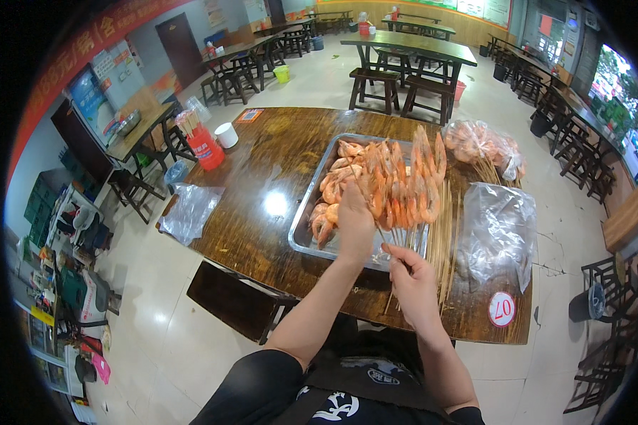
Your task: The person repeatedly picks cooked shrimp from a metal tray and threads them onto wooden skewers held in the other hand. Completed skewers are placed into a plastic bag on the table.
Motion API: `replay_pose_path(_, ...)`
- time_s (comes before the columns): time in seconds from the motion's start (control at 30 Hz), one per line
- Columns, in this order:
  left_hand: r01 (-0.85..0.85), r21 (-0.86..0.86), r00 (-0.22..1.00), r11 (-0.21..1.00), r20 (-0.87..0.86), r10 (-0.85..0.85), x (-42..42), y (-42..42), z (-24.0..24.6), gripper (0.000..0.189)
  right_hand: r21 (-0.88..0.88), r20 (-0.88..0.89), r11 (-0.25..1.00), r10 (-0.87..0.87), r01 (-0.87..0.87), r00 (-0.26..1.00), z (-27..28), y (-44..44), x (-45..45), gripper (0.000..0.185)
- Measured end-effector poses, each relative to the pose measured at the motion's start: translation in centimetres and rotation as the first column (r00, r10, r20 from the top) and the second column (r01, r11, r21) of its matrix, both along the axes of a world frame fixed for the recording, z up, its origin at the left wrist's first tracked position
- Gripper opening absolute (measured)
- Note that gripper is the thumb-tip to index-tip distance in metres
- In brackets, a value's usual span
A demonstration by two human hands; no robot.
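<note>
Over a metal tray [304, 234] of cooked orange shrimp [336, 186], my left hand [357, 228] is closed at a shrimp, its fingertips mostly hidden behind the back of the hand. A thin bamboo skewer [379, 229] slants down from there to my right hand [413, 279], which pinches its lower end between thumb and fingers. Skewered shrimp [399, 186] lie in a row across the tray's right side, their sticks pointing towards me. Right of the tray, a bundle of bare bamboo skewers [446, 239] lies lengthwise on the wooden table [255, 223].
Bagged shrimp skewers [476, 141] lie at the table's back right, near a clear plastic bag [497, 228]. Another plastic bag [191, 210] hangs over the left edge. A red stick holder [204, 149] and white cup [226, 135] stand back left. A dark bench [231, 300] is below.
</note>
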State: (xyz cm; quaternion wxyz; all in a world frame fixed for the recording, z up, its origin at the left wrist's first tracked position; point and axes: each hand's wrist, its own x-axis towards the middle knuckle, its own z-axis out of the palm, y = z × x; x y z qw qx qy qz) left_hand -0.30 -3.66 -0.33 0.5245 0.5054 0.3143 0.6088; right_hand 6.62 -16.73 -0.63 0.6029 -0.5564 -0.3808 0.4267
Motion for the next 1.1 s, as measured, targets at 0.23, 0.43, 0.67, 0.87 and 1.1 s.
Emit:
replay_pose_path(0.23,-0.111,-0.148,0.990,0.983,-0.108,0.096,1.5,0.4,-2.8,0.059,-0.041,-0.042,0.999,-0.018,0.016,0.999,-1.8,1.8,0.6,0.023)
replay_pose_path(0.43,-0.100,-0.197,0.995,0.975,-0.047,0.093,2.0,0.6,-3.5,0.058,-0.062,-0.042,0.998,0.002,-0.005,0.999,-2.5,2.0,0.8,0.021)
replay_pose_path(0.67,0.003,-0.143,0.657,0.990,-0.746,-0.110,-2.0,3.5,-3.4,0.049,-0.094,-0.153,0.996,-0.016,0.002,0.988,-2.3,0.9,1.7,0.022)
replay_pose_path(0.87,-0.086,0.121,0.296,0.989,-0.945,0.141,-7.3,9.9,-6.8,0.036,-0.100,-0.218,0.995,-0.046,0.025,0.975,-2.1,0.2,2.7,0.023)
replay_pose_path(1.1,0.035,-0.276,0.246,0.961,-0.929,-0.276,-7.2,8.1,-4.3,0.035,-0.134,-0.229,0.991,-0.012,-0.019,0.973,-2.3,-1.0,2.5,0.024)
